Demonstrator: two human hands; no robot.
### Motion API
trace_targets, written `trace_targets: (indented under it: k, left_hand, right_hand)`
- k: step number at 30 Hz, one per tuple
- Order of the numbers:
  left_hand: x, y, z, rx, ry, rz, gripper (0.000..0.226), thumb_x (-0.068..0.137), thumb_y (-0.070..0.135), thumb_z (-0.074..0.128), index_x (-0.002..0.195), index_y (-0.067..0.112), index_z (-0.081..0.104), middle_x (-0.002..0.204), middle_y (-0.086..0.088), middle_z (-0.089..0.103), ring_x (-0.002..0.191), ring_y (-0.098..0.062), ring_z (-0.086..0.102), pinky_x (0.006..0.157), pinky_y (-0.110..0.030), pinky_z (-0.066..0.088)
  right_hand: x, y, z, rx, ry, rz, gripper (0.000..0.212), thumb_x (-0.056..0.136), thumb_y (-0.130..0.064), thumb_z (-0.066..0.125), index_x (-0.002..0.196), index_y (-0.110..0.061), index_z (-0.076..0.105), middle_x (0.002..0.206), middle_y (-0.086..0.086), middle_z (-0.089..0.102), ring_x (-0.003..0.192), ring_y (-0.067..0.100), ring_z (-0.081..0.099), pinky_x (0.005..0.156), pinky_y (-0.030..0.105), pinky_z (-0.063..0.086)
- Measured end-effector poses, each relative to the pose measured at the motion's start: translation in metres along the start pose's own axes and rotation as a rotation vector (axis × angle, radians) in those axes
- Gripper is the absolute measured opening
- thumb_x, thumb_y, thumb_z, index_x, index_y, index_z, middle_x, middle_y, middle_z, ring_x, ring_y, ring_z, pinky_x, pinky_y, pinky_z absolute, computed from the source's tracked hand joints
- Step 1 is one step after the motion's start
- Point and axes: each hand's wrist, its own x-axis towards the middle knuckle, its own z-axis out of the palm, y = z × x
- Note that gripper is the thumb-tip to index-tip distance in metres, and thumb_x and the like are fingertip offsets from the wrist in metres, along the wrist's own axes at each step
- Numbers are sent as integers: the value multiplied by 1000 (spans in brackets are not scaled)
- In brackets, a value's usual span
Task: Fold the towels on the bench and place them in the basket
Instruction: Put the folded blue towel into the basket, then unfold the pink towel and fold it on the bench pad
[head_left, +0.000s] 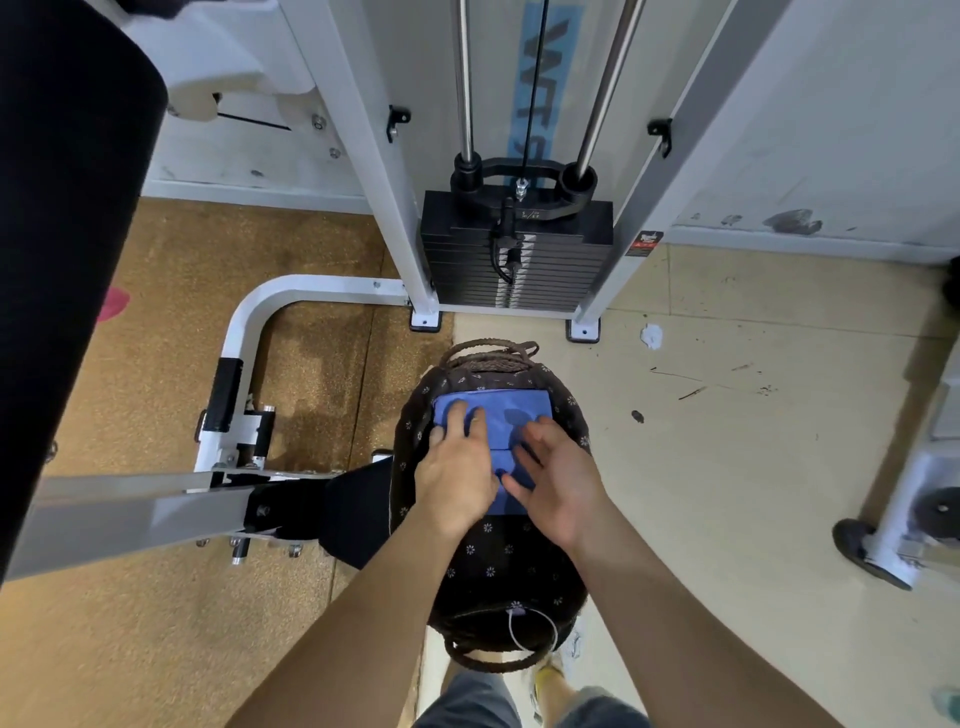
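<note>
Towel (511, 415) in basket (498, 561), left hand (457, 467), right hand (558, 483) fingers flat on it

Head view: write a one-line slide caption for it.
Left hand and right hand rest on a folded blue towel in the basket.

1. Floor (727, 467): brown on left of frame, beige-tiled on right.
2. Basket (493, 561) stands lower ctr, over the seam betw. both.
3. Weight machine (517, 260) upper ctr; white paper scrap (651, 335) just right of its base.

A weight stack (514, 260) stands against a scuffed white wall (831, 130), where seemingly cork matting (156, 649) meets beige tiles (753, 441).
</note>
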Motion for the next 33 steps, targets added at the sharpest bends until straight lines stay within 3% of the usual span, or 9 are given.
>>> trace_targets:
  k: [5, 10, 13, 18, 23, 26, 29, 33]
  left_hand:
    - [-6, 3, -24, -93, -27, -2, 68, 89, 21, 59, 148, 18, 26, 152, -5, 19, 123, -28, 46, 91, -38, 50]
    - [-30, 9, -56, -180, 93, 10, 52, 92, 16, 53, 143, 21, 42, 149, 0, 30, 101, -21, 62, 82, -31, 52]
    - [-48, 27, -78, -277, 202, 6, 44, 93, 14, 53, 137, 21, 51, 144, 4, 41, 100, -16, 61, 81, -23, 48]
    - [-92, 85, -114, -446, 374, 35, 28, 95, 15, 54, 119, 23, 66, 116, 10, 63, 90, -2, 55, 82, -14, 40]
    - [-147, 140, -153, -519, 551, 68, 24, 95, 21, 54, 105, 36, 70, 95, 25, 68, 86, 6, 60, 75, -9, 45]
    - [-180, 156, -182, -528, 673, 72, 23, 93, 21, 56, 98, 37, 71, 81, 30, 66, 85, 6, 60, 77, -16, 49]
    - [-205, 169, -218, -520, 783, 151, 25, 92, 20, 58, 97, 41, 70, 86, 31, 66, 88, 7, 59, 75, -13, 47]
    - [-216, 189, -272, -441, 883, 243, 27, 93, 16, 58, 108, 35, 70, 97, 28, 65, 91, 7, 58, 79, -14, 48]
  right_hand:
    - [-44, -31, -18, -229, -79, -116, 37, 95, -12, 55, 130, -25, 54, 105, -1, 71, 102, 18, 66, 80, 32, 55]
    - [-88, -81, -50, -243, -139, -223, 28, 92, -11, 59, 118, -20, 63, 107, 4, 73, 100, 22, 69, 88, 37, 54]
    - [-113, -111, -69, -286, -193, -284, 25, 93, -12, 57, 115, -19, 65, 107, 5, 74, 100, 23, 70, 88, 36, 54]
    - [-155, -156, -106, -487, -287, -433, 21, 93, -13, 56, 108, -19, 69, 101, 3, 75, 91, 17, 70, 83, 30, 52]
    - [-191, -187, -128, -807, -354, -735, 18, 91, -12, 61, 96, -26, 72, 88, -4, 74, 79, 10, 67, 70, 19, 50]
    - [-216, -199, -125, -952, -424, -925, 33, 89, -8, 59, 90, -39, 72, 88, -9, 71, 75, 8, 62, 72, 22, 50]
    - [-244, -213, -120, -1118, -446, -1206, 39, 87, -12, 60, 91, -51, 67, 97, -25, 65, 82, -2, 61, 70, 8, 44]
    - [-280, -245, -100, -1261, -453, -1521, 31, 90, -18, 59, 106, -44, 63, 105, -31, 55, 94, -5, 57, 76, 6, 41]
